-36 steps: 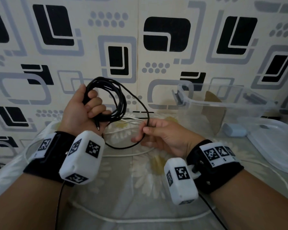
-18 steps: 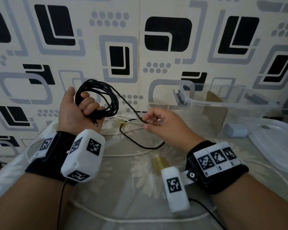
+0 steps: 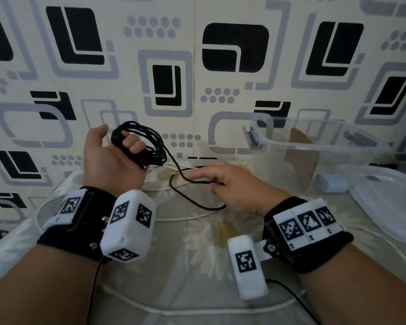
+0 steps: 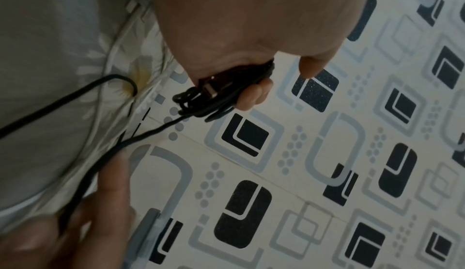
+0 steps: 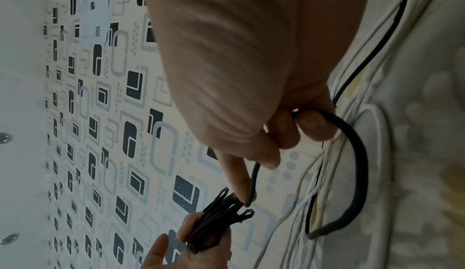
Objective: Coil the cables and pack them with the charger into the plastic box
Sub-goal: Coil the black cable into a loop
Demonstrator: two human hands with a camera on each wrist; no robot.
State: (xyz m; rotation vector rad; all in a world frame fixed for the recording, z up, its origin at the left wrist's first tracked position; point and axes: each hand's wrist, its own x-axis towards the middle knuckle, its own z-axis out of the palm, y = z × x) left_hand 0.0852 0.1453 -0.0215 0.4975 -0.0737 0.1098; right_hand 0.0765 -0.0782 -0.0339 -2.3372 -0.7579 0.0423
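Note:
My left hand [image 3: 117, 158] is raised at the left and grips a bundle of black cable coils [image 3: 138, 143], its fingers curled round the loops [image 4: 214, 98] with a plug end among them. The loose tail of the black cable [image 3: 192, 198] runs down to the right, where my right hand [image 3: 223, 181] pinches it in its fingers [image 5: 297, 126] just above the flowered cloth. A white cable [image 3: 185, 218] lies loose on the cloth under both hands. The clear plastic box [image 3: 314, 141] stands open at the right. A small pale blue charger [image 3: 331, 182] lies beside it.
The box's clear lid [image 3: 389, 205] lies flat at the far right. A brown cardboard piece [image 3: 300, 158] shows behind the box wall. A patterned wall [image 3: 197, 66] stands close behind the cloth-covered surface [image 3: 197, 254].
My left hand has risen slightly with the coil bundle. My right hand has dropped toward the cloth and slid along the black tail, whose loose loop now lies lower and flatter.

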